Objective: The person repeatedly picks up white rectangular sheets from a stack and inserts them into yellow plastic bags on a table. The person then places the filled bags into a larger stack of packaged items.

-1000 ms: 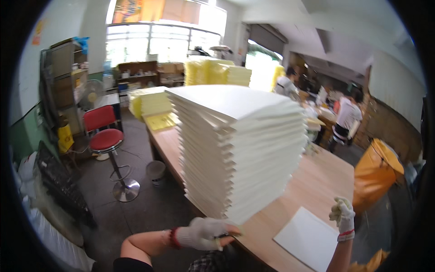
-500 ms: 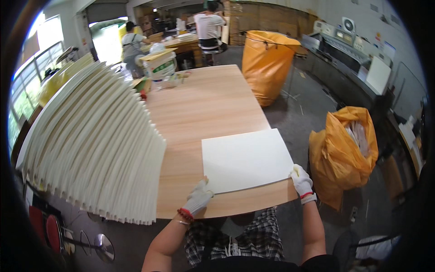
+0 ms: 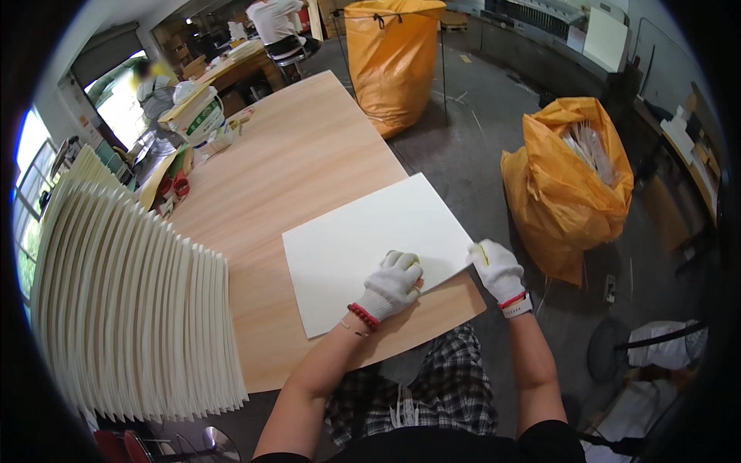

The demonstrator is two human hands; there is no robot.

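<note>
**In the middle of the frame, a white sheet lies on the wooden table**

The white sheet [image 3: 340,247] is set askew on the wooden table [image 3: 297,143], its right edge along the table's right side and seeming to jut slightly past it, which would give fingers room underneath. The left hand [image 3: 392,284], gloved, rests palm down on the sheet by its near edge, fingers half bent, probably to steady it; whether the thumb grips the edge I cannot tell. The right hand [image 3: 495,270], also gloved, is closed on the sheet's right corner, likely to control its angle; the fingers below are hidden.

The left forearm slants up and rightward from the lower edge, its wrist almost straight. The right one rises more steeply, leaning left, with its wrist outside the table's edge.

At left, the tall stack of white sheets [image 3: 147,301] stands apart from the single one, perhaps to keep it within easy reach.
</note>
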